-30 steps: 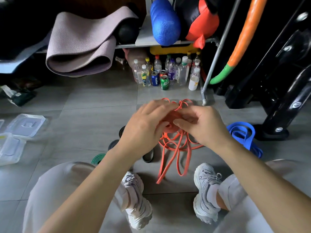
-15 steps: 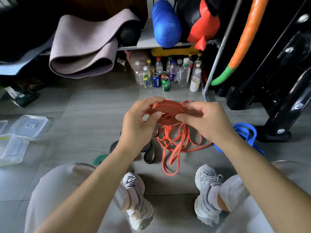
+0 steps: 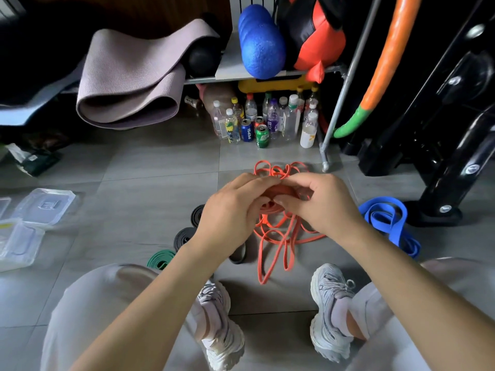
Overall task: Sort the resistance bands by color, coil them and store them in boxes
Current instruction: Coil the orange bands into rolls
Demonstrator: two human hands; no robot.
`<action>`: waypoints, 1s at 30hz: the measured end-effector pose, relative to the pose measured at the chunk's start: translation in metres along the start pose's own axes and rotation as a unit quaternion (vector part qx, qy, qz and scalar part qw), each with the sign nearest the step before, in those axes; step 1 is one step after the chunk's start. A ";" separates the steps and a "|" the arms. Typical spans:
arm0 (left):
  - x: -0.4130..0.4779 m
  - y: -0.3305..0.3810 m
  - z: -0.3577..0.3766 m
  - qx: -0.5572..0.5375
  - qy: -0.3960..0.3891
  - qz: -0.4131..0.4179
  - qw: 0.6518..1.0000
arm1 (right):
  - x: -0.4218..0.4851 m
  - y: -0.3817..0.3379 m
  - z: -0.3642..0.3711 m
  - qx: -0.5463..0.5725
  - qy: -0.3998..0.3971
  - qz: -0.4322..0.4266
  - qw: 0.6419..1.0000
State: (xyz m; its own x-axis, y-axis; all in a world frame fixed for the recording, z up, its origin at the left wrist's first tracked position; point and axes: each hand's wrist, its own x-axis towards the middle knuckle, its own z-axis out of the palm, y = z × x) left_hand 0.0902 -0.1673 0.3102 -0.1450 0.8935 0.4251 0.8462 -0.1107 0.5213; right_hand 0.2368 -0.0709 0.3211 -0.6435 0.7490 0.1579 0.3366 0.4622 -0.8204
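Grey tiled floor [image 3: 150, 167] takes up most of the view, with a black machine frame [image 3: 442, 129] on the right. A mauve yoga mat [image 3: 134, 76] is folded over the shelf at the back, and a blue foam roller [image 3: 261, 41] sits next to it. Two clear plastic boxes [image 3: 45, 207] are on the floor far left, well apart from everything else.

Dead centre, the left hand [image 3: 230, 212] and right hand [image 3: 321, 207] are close together. Both sets of fingers are curled in and hold the wound-up part of the orange resistance band [image 3: 276, 236]. The rest of it hangs in loose loops onto the floor between the two sneakers [image 3: 329, 311], with a few more loops lying just past the hands.

The blue resistance band [image 3: 388, 218] is in a loose heap to the right, near the machine's foot. The coiled black bands [image 3: 183, 235] are partly hidden under the left wrist, and a coiled green band [image 3: 160, 259] sits just beside them near the knee. There's a cluster of bottles and cans [image 3: 267, 121] under the shelf.
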 end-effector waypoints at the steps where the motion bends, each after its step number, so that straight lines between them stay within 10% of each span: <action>1: 0.000 0.001 -0.001 -0.045 0.015 -0.019 0.999 | 0.001 -0.001 -0.002 0.014 0.005 -0.003 1.000; 16: 0.006 0.021 -0.005 -0.501 0.104 -0.279 0.812 | 0.008 0.003 -0.002 0.205 -0.004 0.046 0.978; 21: -0.001 0.010 0.002 -0.094 0.073 -0.104 0.987 | 0.008 0.010 0.002 0.103 -0.017 0.042 0.994; 30: 0.001 0.000 0.005 0.022 0.026 -0.041 0.999 | 0.005 0.016 0.007 0.062 -0.048 0.044 0.996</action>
State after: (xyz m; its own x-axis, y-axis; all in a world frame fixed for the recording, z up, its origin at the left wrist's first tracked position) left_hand 0.0930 -0.1647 0.3070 -0.2402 0.8744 0.4216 0.8522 -0.0180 0.5229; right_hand 0.2342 -0.0630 0.3046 -0.6802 0.7323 0.0327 0.3114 0.3291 -0.8915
